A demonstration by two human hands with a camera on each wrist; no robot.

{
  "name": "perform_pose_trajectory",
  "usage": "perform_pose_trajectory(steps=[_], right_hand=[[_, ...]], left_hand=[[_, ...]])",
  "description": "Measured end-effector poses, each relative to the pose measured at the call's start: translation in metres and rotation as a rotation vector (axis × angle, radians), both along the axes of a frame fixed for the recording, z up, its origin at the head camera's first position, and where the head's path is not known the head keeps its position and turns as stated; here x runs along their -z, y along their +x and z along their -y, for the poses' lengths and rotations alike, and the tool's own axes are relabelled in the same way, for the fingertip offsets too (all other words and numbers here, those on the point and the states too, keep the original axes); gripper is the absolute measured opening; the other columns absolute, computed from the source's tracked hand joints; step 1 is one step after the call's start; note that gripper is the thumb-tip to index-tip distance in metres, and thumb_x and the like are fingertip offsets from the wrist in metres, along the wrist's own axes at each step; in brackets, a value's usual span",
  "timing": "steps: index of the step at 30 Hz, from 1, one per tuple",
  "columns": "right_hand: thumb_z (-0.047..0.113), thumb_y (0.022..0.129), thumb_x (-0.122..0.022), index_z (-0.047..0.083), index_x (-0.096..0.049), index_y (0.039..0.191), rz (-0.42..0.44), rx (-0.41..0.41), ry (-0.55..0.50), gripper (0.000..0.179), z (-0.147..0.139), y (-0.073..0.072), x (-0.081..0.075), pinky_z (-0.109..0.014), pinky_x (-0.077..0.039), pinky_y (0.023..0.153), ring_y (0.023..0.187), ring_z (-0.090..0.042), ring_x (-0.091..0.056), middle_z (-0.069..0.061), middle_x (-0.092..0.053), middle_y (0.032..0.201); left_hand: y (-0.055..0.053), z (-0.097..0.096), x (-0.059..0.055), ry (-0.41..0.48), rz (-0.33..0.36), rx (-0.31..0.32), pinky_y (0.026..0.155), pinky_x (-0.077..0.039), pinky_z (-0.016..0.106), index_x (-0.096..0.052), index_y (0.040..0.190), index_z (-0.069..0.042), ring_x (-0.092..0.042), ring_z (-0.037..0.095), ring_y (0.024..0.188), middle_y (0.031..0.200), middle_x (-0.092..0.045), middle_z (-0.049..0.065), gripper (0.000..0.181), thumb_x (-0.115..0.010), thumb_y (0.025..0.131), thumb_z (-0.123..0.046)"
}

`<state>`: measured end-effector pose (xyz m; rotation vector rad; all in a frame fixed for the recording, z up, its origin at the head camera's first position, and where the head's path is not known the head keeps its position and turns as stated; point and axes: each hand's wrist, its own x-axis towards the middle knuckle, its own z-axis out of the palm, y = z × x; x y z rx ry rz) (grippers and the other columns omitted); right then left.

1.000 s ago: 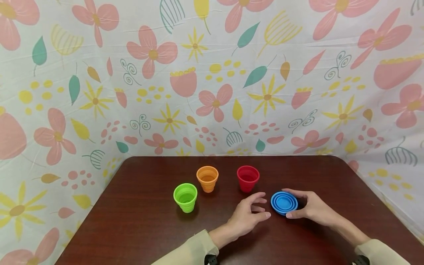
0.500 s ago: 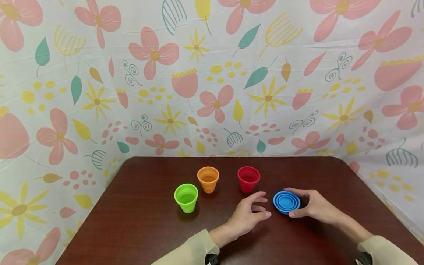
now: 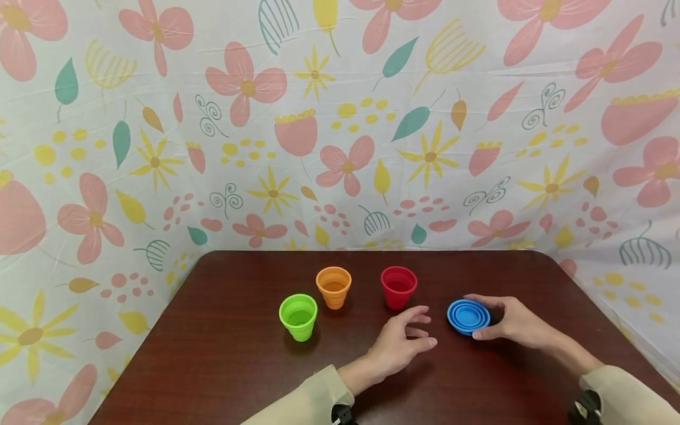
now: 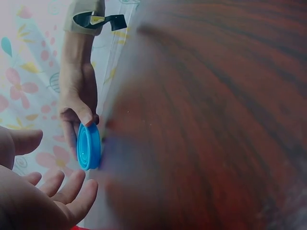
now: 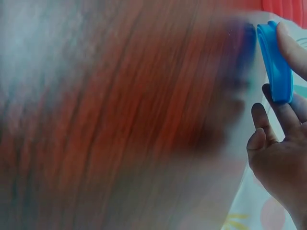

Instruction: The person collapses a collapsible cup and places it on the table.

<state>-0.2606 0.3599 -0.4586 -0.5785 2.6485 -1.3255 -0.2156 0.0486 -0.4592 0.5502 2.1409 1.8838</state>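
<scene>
A blue collapsible cup (image 3: 468,317), folded flat into rings, is pinched at its right side between the thumb and fingers of my right hand (image 3: 519,323). In the right wrist view the cup (image 5: 278,67) appears edge-on, thumb on one side and fingers on the other. Whether it touches the table I cannot tell. My left hand (image 3: 395,342) is to the left of the cup, apart from it, with fingers loosely bent and holding nothing. The left wrist view shows the flattened cup (image 4: 91,146) beyond the left fingertips.
Three expanded cups stand on the dark wooden table (image 3: 223,366): a green cup (image 3: 298,319) at left, an orange cup (image 3: 333,288) behind it, and a red cup (image 3: 398,288) beyond my left hand. A flowered cloth (image 3: 340,118) hangs behind the table.
My right hand has moved to the right and slightly away from me, carrying the blue collapsible cup. The gap to my left hand, which has barely moved, is wider.
</scene>
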Motion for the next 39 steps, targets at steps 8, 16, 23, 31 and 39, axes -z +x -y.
perform_pose_trajectory(steps=[8,16,23,31,39], right_hand=[[0.016,0.085,-0.089,-0.003,-0.055,0.150,-0.007,-0.026,0.011,0.075,-0.006,-0.004,0.002,-0.023,-0.056,0.089,0.118,-0.009,-0.059,-0.025,-0.061,0.141],[0.016,0.084,-0.090,-0.004,-0.054,0.150,-0.006,-0.051,0.023,0.078,-0.008,-0.006,0.003,-0.022,-0.056,0.088,0.119,-0.007,-0.059,-0.028,-0.059,0.143],[0.017,0.083,-0.091,-0.005,-0.055,0.148,-0.009,-0.055,0.039,0.078,-0.009,-0.008,0.003,-0.022,-0.056,0.089,0.122,-0.018,-0.061,-0.028,-0.059,0.143],[0.018,0.081,-0.092,-0.005,-0.057,0.146,-0.022,-0.048,0.066,0.077,-0.008,-0.007,0.002,-0.023,-0.055,0.089,0.122,-0.029,-0.061,-0.027,-0.061,0.141],[0.018,0.081,-0.092,-0.007,-0.058,0.145,-0.042,-0.068,0.084,0.076,-0.009,-0.011,0.003,-0.023,-0.056,0.089,0.119,-0.025,-0.062,-0.025,-0.063,0.139]], left_hand=[[-0.002,-0.004,0.001,-0.005,0.004,-0.010,0.082,-0.058,0.022,-0.061,0.145,-0.019,-0.069,0.006,0.100,0.130,-0.069,0.002,0.056,-0.079,0.093,-0.009],[-0.004,-0.008,0.002,-0.031,0.000,-0.014,0.081,-0.058,0.021,-0.060,0.146,-0.020,-0.068,0.005,0.101,0.130,-0.069,0.000,0.058,-0.080,0.093,-0.011],[-0.007,-0.016,0.000,-0.073,-0.012,-0.031,0.079,-0.057,0.020,-0.060,0.147,-0.022,-0.067,0.004,0.100,0.129,-0.069,-0.002,0.060,-0.082,0.092,-0.013],[-0.012,-0.030,0.001,-0.102,0.024,-0.037,0.081,-0.057,0.021,-0.060,0.147,-0.019,-0.067,0.006,0.101,0.128,-0.068,-0.003,0.061,-0.082,0.091,-0.013],[-0.015,-0.036,0.000,-0.098,0.026,-0.039,0.080,-0.059,0.021,-0.060,0.147,-0.021,-0.067,0.004,0.099,0.128,-0.068,-0.003,0.062,-0.083,0.090,-0.013]])
